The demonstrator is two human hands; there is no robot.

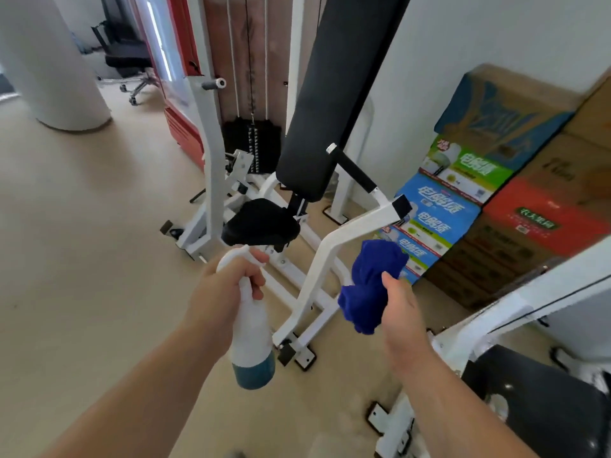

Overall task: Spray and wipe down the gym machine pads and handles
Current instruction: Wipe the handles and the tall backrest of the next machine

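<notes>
My left hand [224, 285] grips the neck of a white spray bottle [253, 338] with blue liquid at its bottom; its nozzle points toward the machine. My right hand [401, 312] holds a bunched blue cloth [370, 285]. Ahead stands a white-framed gym machine [317, 269] with a long black back pad [330, 100], a black seat pad [261, 223] just beyond the bottle, and a black-gripped handle [357, 171] on its right arm. A second handle [214, 84] sticks out on the left upright. Both hands are short of the pads, touching none.
Stacked cardboard boxes [496, 180] line the wall at the right. Another machine's black pad [535, 401] and white frame sit at lower right. A weight stack [253, 143] and red panel stand behind. A white column [56, 61] and office chair [132, 57] are at far left.
</notes>
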